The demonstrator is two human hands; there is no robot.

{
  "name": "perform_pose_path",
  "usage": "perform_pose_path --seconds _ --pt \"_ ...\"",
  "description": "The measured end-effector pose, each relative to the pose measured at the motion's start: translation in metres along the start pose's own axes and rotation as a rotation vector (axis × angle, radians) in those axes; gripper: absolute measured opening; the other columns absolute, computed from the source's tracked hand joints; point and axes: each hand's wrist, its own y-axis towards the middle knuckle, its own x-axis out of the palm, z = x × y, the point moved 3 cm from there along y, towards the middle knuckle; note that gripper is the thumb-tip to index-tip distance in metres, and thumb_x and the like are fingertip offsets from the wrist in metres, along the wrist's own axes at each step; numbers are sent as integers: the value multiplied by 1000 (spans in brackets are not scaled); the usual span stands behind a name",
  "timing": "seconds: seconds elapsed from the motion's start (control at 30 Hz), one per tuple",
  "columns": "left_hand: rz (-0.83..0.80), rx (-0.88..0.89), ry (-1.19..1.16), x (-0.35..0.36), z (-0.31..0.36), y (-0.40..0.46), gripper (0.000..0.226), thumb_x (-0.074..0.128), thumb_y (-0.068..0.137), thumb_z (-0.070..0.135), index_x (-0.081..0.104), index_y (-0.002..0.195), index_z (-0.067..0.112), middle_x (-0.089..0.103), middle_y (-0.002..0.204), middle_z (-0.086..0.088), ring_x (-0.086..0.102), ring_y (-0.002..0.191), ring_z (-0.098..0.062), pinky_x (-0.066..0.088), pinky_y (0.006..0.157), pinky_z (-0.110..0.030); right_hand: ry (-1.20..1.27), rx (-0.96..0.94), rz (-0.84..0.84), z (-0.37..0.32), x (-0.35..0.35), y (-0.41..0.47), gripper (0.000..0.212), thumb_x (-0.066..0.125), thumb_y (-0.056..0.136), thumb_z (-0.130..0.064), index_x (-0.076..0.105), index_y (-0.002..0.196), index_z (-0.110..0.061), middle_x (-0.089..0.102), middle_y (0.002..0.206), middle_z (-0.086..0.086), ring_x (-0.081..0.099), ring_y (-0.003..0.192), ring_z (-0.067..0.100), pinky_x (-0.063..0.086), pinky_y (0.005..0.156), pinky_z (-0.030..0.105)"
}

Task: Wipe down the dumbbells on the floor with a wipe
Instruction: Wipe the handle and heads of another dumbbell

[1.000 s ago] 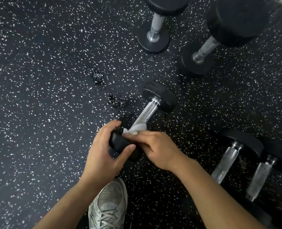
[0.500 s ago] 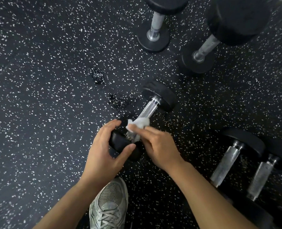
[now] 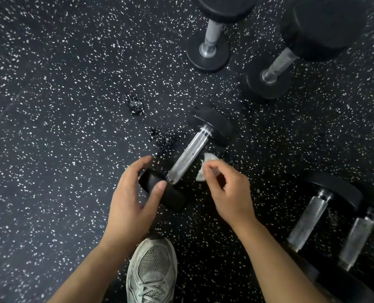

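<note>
The small dumbbell (image 3: 190, 156) is lying slantwise on the speckled floor (image 3: 61, 138), its near black head sitting under the left hand (image 3: 133, 197) and its far head pointing up and to the right. The left grip is curling over that near head, thumb on one side and fingers on the other, holding it steady. The knurled metal handle is showing bare along its whole length. Just beside it, to the right, the right hand (image 3: 223, 189) is pinching a crumpled white wipe (image 3: 205, 166) between thumb and fingertips; the wipe is hanging off the bar, not touching it.

Judging by this, the job is sitting somewhere in the middle of this one dumbbell: the handle is within reach of the wipe, and both rubber heads are probably waiting their turn, though no frame can prove what is already clean. Four more dumbbells are lying around: two larger ones (image 3: 210, 38) (image 3: 291, 53) at the top and two (image 3: 308, 217) (image 3: 356, 237) at the lower right, none of them being touched, so most of the task is likely remaining. A grey sneaker (image 3: 151, 272) is standing at the bottom, and small dark crumbs (image 3: 135, 104) are lying on the floor left of the dumbbell.
</note>
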Motion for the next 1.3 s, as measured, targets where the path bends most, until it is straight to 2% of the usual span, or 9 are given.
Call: perform_pose_path --seconds 0.13,0.23,0.37,0.5,0.7,0.83,1.07,1.17,1.3 --pt "25 35 63 -2 2 -2 56 58 95 53 49 144 28 55 137 15 51 126 -3 45 105 -29 -60 -3 35 -4 4 8 29 62 103 -28 59 131 -24 68 81 -16 64 66 4 52 57 28" --pt "34 68 124 -2 -1 -1 65 69 91 53 49 146 24 51 144 11 47 135 -7 29 115 -14 -166 -134 124 -15 6 16 24 64 103 -26 65 127 -23 70 85 -12 62 66 5 53 56 31" --pt "57 78 138 -4 0 1 73 73 87 55 49 147 20 45 155 6 38 148 -12 29 123 -30 -274 -252 289 -26 17 31 27 62 105 -21 70 131 -20 68 93 -9 53 67 1 40 54 16" --pt "70 43 120 -7 0 3 75 68 83 53 48 148 23 42 158 7 35 150 -10 31 124 -36 -348 -204 295 -32 34 48 32 54 107 -29 66 137 -25 67 91 -8 52 57 7 34 46 20" --pt "96 21 69 -10 -7 8 66 71 92 48 47 148 22 43 158 6 35 150 -8 33 123 -36 -234 -104 271 -45 55 60 36 51 108 -33 63 141 -27 70 106 -5 67 71 13 53 60 29" --pt "93 18 56 -10 -9 9 70 71 86 44 47 149 22 41 159 8 35 149 -6 31 123 -31 -174 -197 164 -46 62 56 31 53 108 -20 69 135 -20 70 112 -4 69 83 14 53 68 25" --pt "93 15 45 -9 -9 9 71 79 86 34 48 148 21 41 158 8 36 149 -4 30 122 -26 -173 -403 -314 -45 64 28 43 50 101 -10 65 140 -23 70 130 -5 72 105 20 60 82 39" --pt "90 22 39 -10 -6 8 72 72 86 46 48 148 21 42 159 8 36 149 -5 30 122 -25 -166 -418 -83 -48 49 43 38 51 105 -12 66 139 -21 74 111 -4 68 77 10 53 61 25" --pt "82 18 42 -11 -4 7 73 66 85 54 47 149 23 41 159 10 35 148 -3 29 122 -23 -260 -194 117 -40 41 64 39 51 107 -22 60 144 -27 74 123 1 74 92 19 58 73 32"
